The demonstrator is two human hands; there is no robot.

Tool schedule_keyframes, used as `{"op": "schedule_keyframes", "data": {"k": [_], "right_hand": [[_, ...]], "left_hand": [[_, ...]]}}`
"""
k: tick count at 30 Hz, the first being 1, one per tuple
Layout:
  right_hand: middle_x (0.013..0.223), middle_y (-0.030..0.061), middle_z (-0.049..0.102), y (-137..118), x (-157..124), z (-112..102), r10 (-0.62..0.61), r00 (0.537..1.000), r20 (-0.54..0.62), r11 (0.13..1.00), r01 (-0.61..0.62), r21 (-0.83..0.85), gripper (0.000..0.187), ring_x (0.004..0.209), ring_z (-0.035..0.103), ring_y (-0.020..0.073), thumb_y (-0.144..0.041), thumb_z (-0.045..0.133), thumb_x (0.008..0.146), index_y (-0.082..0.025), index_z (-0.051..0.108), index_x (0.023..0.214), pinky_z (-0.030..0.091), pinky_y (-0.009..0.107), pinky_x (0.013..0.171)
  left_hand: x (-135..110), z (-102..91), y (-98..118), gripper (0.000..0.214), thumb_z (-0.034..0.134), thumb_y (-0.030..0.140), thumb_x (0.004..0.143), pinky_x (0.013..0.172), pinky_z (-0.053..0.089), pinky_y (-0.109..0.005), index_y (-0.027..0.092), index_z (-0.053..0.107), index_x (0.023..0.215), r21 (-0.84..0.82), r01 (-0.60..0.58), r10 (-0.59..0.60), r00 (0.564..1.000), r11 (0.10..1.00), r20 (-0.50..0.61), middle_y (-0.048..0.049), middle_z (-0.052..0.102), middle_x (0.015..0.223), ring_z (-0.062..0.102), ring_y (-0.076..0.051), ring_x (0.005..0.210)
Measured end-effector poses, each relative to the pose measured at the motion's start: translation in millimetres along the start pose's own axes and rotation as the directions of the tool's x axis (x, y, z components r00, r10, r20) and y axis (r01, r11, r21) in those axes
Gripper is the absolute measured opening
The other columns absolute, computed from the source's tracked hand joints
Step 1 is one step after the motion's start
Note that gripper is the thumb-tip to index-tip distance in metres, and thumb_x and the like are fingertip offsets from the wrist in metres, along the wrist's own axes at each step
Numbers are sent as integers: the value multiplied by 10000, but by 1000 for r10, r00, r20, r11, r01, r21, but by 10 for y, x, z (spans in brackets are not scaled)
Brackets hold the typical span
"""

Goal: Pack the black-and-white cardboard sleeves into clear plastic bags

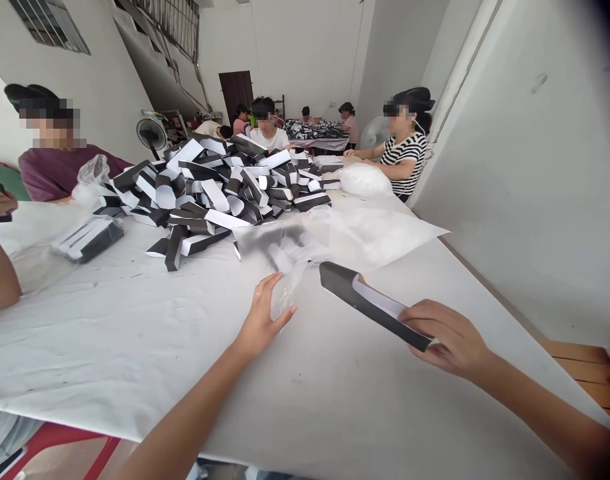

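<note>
The white table (135,333) is the largest thing, spreading below the fingers of the left hand (262,317) and the right hand (452,337). Next in size is the heap (219,187) of black-and-white boxes, beyond the left fingertips and mostly to their left. The clear plastic (385,230) lies beyond both sets of fingers, its near folds reaching down by the left fingertips; blur there hides whether they touch it. Well to the left of the left fingers sits a wrapped pack (102,241).

The box (372,307) is in the right hand, black outside and white inside. The right fingers are clamped on its near end, while the left fingers and thumb stand apart with no box between them. Its long axis runs from the right fingers away and leftward, the far end just short of the plastic. That end lies to the right of the left fingertips, near them with a gap between; the left hand is nearer to it than the right.

No brand, label or writing can be read on the box, the pack or the plastic.
</note>
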State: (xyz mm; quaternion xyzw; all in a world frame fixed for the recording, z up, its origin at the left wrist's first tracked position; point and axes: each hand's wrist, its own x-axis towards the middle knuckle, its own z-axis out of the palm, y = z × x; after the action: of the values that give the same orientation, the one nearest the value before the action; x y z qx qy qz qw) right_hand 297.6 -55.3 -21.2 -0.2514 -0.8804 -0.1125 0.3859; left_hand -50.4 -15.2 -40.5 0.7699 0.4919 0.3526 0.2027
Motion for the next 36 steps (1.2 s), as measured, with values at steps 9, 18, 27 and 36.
{"op": "schedule_keyframes", "data": {"k": [9, 18, 27, 36], "right_hand": [[875, 44, 648, -71, 212, 171, -51, 997, 62, 994, 44, 104, 208, 674, 571, 177, -102, 534, 852, -285, 513, 947, 487, 337, 564], [768, 39, 597, -230, 319, 244, -150, 983, 108, 976, 129, 176, 232, 648, 508, 174, -34, 442, 817, -240, 493, 913, 415, 310, 549], [799, 48, 596, -284, 445, 332, -115, 943, 313, 985, 68, 157, 180, 695, 489, 166, -43, 427, 831, -203, 498, 869, 419, 301, 621], [751, 37, 569, -287, 419, 358, -127, 934, 334, 989, 94, 115, 158, 672, 459, 161, -55, 451, 837, -194, 526, 838, 382, 295, 601]], "left_hand": [[78, -86, -97, 256, 476, 433, 938, 721, 474, -282, 220, 575, 835, -116, 120, -129, 989, 986, -73, -27, 654, 886, 636, -200, 895], [38, -93, -38, 200, 431, 392, 920, 478, 343, -214, 223, 531, 881, -169, 235, -219, 970, 957, 107, 18, 658, 773, 587, -126, 568], [51, -44, -70, 132, 431, 320, 885, 500, 358, -234, 225, 506, 832, -154, 283, -263, 955, 947, 133, 26, 643, 718, 558, -135, 549], [32, -84, -7, 189, 467, 367, 943, 594, 392, -232, 215, 527, 846, -62, 118, -129, 964, 991, -234, 20, 518, 721, 486, -123, 647]]}}
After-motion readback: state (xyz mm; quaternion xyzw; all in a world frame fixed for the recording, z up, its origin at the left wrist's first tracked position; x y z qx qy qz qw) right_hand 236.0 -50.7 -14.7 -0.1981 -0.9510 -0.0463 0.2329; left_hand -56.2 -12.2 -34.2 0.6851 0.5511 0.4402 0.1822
